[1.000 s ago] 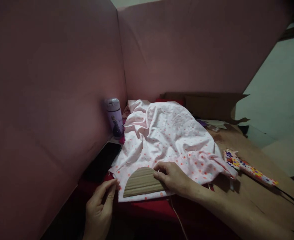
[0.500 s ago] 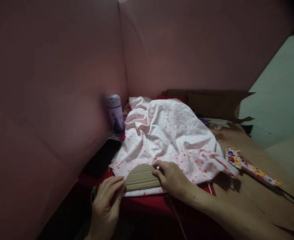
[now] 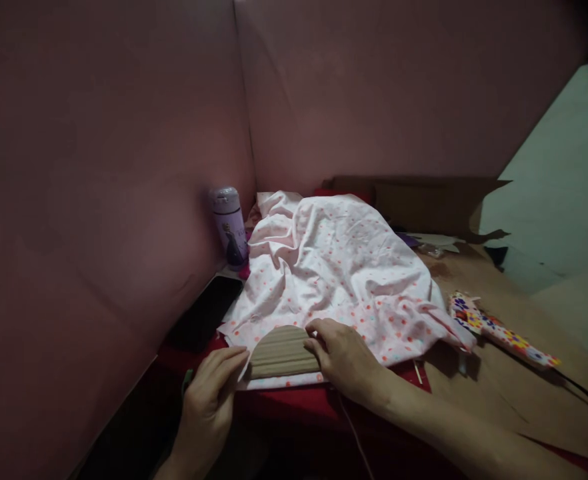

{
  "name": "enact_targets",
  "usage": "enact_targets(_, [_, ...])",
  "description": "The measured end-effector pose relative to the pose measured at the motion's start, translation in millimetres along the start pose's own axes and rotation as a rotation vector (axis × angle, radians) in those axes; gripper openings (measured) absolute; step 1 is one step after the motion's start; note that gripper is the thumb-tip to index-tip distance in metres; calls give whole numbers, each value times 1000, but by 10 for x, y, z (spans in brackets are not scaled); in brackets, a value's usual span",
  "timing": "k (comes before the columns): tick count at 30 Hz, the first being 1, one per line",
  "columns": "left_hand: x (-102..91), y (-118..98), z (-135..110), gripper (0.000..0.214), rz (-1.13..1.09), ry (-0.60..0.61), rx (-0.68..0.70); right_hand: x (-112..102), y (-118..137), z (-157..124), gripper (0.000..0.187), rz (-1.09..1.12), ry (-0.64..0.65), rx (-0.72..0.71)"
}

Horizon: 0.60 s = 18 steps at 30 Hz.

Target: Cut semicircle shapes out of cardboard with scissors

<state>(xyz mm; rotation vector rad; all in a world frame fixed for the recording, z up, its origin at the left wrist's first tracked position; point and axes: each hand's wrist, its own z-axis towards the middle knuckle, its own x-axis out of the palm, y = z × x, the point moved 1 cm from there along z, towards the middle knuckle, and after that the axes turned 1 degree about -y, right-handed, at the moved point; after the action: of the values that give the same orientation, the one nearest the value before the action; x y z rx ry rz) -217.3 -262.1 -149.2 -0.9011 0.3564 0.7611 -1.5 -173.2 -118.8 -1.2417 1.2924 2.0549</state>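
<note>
A half-round piece of ridged cardboard [image 3: 284, 352] lies on the near edge of a white cloth with red dots [image 3: 344, 267], its straight side towards me. My right hand [image 3: 344, 357] grips the cardboard's right end, thumb and fingers bent over its rim. At the left end, my left hand [image 3: 211, 387] pinches the cloth's near corner between thumb and fingers, lifting it slightly beside the cardboard. The thumb tip of that hand is partly hidden. A strip of cloth shows below the straight side.
A lilac bottle [image 3: 230, 230] stands by the wall, behind a black phone [image 3: 211, 303]. Right of the cloth, a flower-patterned tool [image 3: 504, 333] with a black cord lies on brown cardboard [image 3: 484, 393]. Red fabric [image 3: 294, 400] hangs at the near edge.
My left hand has moved a little left, away from the cardboard, drawing up the cloth's corner. My right hand and the cardboard hold nearly still.
</note>
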Motion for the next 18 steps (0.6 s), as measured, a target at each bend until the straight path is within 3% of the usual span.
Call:
enact_targets(3, [-59, 18, 9, 24, 0, -115, -73, -5, 4, -14, 11, -1, -21, -2])
enact_targets(8, [-148, 24, -28, 16, 3, -168, -216, -144, -106, -56, 16, -93, -59, -51])
enact_targets(13, [-127, -20, -117, 26, -111, -12, -588, -341, -430, -109, 22, -171, -130, -103])
enact_targets(18, [-11, -62, -177, 33, -190, 91, -713, -411, -704, -179, 25, -284, -179, -31])
